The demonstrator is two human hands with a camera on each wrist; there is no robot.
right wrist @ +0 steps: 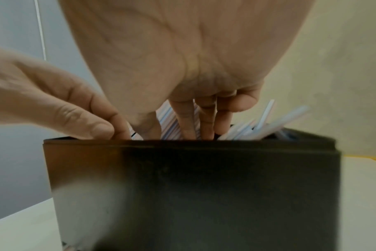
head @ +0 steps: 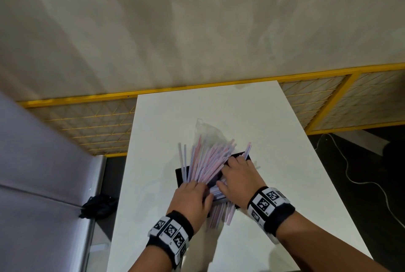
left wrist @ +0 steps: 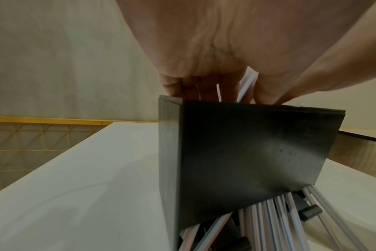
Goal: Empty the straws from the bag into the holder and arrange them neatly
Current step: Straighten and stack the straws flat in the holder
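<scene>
A black box-shaped straw holder (head: 180, 176) stands on the white table (head: 274, 122). Pink, blue and white straws (head: 206, 159) fan out of its top, leaning away from me. More straws (left wrist: 279, 220) stick out from under its near wall. The clear plastic bag (head: 206, 130) lies just behind it. My left hand (head: 200, 190) is at the near left rim, thumb and forefinger pinched together among the straws. My right hand (head: 225, 173) reaches over the right side, its straight fingers (right wrist: 186, 122) pushed down into the bundle. The holder's front wall (right wrist: 204, 186) hides all the fingertips.
A yellow mesh fence (head: 87, 122) runs behind the table. A grey upholstered seat (head: 32, 162) is at the left with a dark bundle (head: 98, 206) on the floor beside it. A white cable (head: 350, 175) trails over the dark floor at the right.
</scene>
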